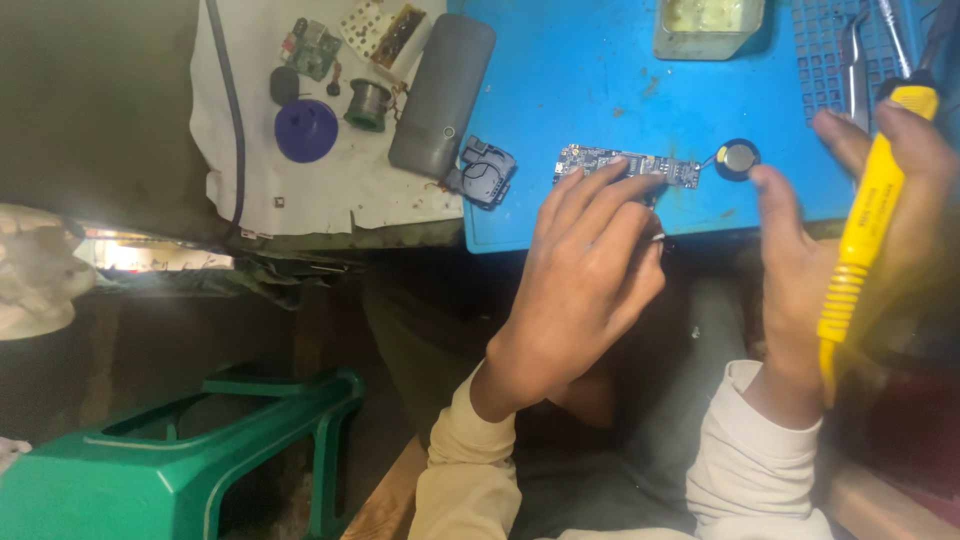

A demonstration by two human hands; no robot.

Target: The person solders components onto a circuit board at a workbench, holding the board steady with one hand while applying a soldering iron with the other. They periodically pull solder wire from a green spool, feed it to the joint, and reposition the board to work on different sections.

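Head view shows my left hand (590, 270) pressing fingertips on the thin, light, breakable circuit board (625, 165) on the blue mat (600, 70), best held by its edges, while my right hand (860, 230) grips a yellow soldering iron (865, 230).

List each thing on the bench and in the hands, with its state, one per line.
Left hand: fingertips pressing on the circuit board.
Right hand: gripping the yellow soldering iron.
Circuit board: bare, flat on the blue mat.
Round speaker: wired to the board, lying on the mat.
Yellow soldering iron: held, tip out of view.
Grey case: empty shell, lying across the mat's edge.
Solder spool: on white cloth.
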